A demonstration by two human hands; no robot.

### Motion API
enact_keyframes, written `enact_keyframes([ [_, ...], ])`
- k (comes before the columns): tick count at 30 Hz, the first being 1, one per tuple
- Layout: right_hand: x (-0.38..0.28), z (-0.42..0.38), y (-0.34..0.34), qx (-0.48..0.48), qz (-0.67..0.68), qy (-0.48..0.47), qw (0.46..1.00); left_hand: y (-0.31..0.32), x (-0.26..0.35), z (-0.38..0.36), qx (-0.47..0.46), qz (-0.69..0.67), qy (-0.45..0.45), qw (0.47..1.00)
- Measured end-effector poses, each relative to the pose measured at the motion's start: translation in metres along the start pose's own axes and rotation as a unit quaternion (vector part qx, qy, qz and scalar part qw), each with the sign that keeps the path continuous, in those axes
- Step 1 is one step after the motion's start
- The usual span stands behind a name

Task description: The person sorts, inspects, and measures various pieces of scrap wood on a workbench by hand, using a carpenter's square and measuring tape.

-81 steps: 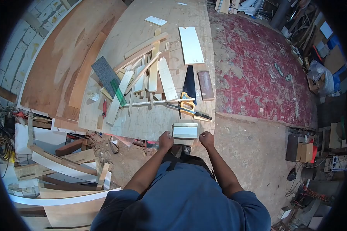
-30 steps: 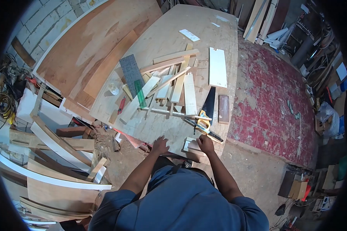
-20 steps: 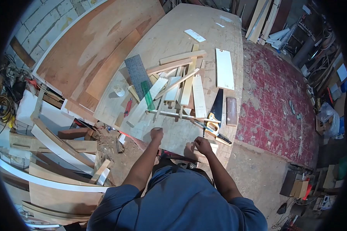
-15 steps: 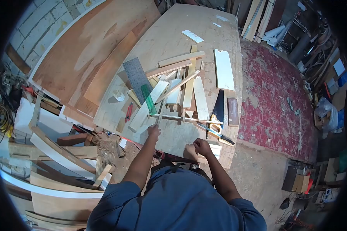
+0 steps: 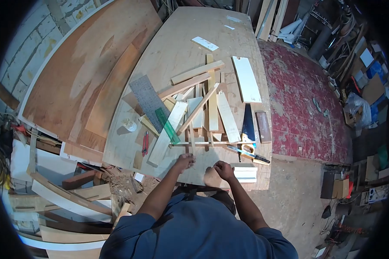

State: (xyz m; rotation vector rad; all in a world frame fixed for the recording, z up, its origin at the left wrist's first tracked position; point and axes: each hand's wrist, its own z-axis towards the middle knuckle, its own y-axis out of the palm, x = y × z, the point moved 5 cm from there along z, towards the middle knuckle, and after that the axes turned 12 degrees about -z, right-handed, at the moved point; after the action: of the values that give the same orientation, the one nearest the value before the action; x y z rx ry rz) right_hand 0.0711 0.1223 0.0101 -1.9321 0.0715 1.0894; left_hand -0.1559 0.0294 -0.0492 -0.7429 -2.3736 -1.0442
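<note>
My left hand (image 5: 185, 162) is at the near part of the wooden worktable, fingers curled at the near end of a thin wooden strip (image 5: 192, 139). That strip points away from me into a loose pile of wooden pieces (image 5: 212, 101). To the right, my right hand (image 5: 223, 170) is closed in a pinch above the table's near edge; whatever its fingers hold is too small to make out. Beside it lies a white grooved piece (image 5: 245, 175). A green transparent ruler (image 5: 167, 125) rests across a pale board (image 5: 168, 136) left of the strip.
A handsaw (image 5: 247, 125), a knife (image 5: 259, 158) and a dark wooden block (image 5: 262, 126) lie at the table's right side. Red-handled pliers (image 5: 145, 143) lie left. A white board (image 5: 247, 80) sits farther back. Large plywood sheets (image 5: 86, 64) lean at left.
My left hand has moved right, closer to my right hand, and the thin strip's near end has shifted right with it. The whole view has also tilted slightly.
</note>
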Motion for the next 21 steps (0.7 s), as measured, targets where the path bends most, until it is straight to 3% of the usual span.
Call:
enact_keyframes([
  [2,0.003,0.01,0.018,0.003,0.008,-0.004,1.0,0.009,-0.008,-0.014,-0.031,0.119,-0.059,0.991],
  [5,0.007,0.023,0.049,-0.006,0.091,-0.01,0.996,0.01,-0.021,-0.025,-0.076,0.162,-0.103,0.979],
  [6,-0.005,0.026,0.05,-0.009,0.09,-0.013,0.996,0.012,-0.021,-0.026,-0.074,0.159,-0.101,0.979],
  [8,-0.026,0.029,0.054,-0.054,0.194,0.076,0.977,0.016,-0.024,-0.031,-0.116,0.239,-0.094,0.959],
  [9,-0.03,0.032,0.06,-0.058,0.193,0.075,0.977,0.008,-0.039,-0.019,-0.177,0.192,-0.038,0.964],
  [12,-0.024,0.049,0.081,-0.071,0.203,0.078,0.974,0.008,-0.04,-0.017,-0.205,0.239,-0.004,0.949],
  [13,-0.026,0.052,0.08,-0.051,0.118,0.024,0.991,0.013,-0.03,-0.024,-0.212,0.249,0.013,0.945],
  [14,-0.029,0.055,0.08,-0.03,0.033,-0.03,0.999,0.016,-0.02,-0.03,-0.208,0.248,0.015,0.946],
  [16,-0.028,0.06,0.083,-0.041,0.025,-0.029,0.998,0.012,-0.011,-0.034,-0.2,0.353,0.021,0.914],
  [18,-0.036,0.062,0.082,-0.051,0.017,-0.027,0.998,0.004,-0.004,-0.03,-0.176,0.349,0.042,0.919],
  [20,-0.044,0.054,0.075,-0.079,0.228,0.124,0.963,-0.003,0.004,-0.028,-0.155,0.345,0.061,0.924],
  [21,-0.045,0.055,0.076,-0.085,0.24,0.13,0.958,-0.014,0.013,-0.025,-0.112,0.361,0.092,0.921],
])
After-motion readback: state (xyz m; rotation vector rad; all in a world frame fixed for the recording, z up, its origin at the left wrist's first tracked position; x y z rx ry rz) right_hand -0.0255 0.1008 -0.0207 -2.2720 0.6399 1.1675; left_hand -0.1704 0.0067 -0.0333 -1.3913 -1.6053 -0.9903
